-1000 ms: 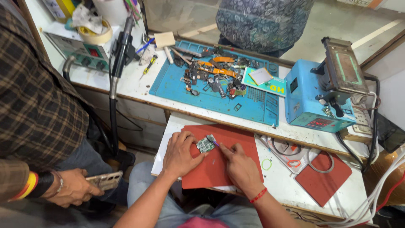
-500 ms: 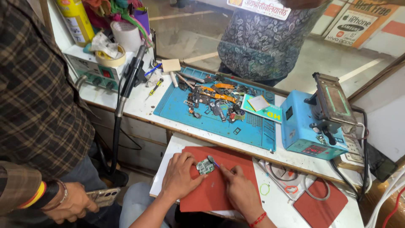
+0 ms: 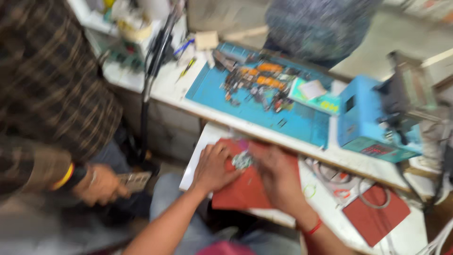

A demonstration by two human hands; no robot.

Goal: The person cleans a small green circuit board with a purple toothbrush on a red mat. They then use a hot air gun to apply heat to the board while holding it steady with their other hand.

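Frame heavily motion-blurred. Left hand (image 3: 214,167) rests on the red mat (image 3: 245,191), fingers curled toward a small circuit board (image 3: 242,160) that sits on the mat's far part; fingertips touch the board's left edge, looks like a pinch but blur hides the exact grip. Right hand (image 3: 278,174) is just right of the board, fingers bunched together over its right side; cannot tell if it holds a tool. Red thread band (image 3: 312,228) on the right wrist. The board is between the two hands, near the middle of the scene, on the low white shelf (image 3: 193,165).

Far of the shelf: a white bench (image 3: 170,87) with a blue work mat (image 3: 264,111) carrying a pile of small tools and parts (image 3: 257,82), some orange. Right of it a blue box-shaped station (image 3: 373,120) with a dark unit on top. Second red mat (image 3: 375,215) near right, with looped cables (image 3: 337,182) between it and the hands. Black stand arm (image 3: 155,52) rises at the bench's left end; tape roll (image 3: 134,26) far left.

Left side: another person in a plaid shirt (image 3: 52,85), their hand (image 3: 99,184) holding a phone-like device (image 3: 134,179) low, well apart from the board. A third person in patterned clothing (image 3: 316,23) stands beyond the bench.
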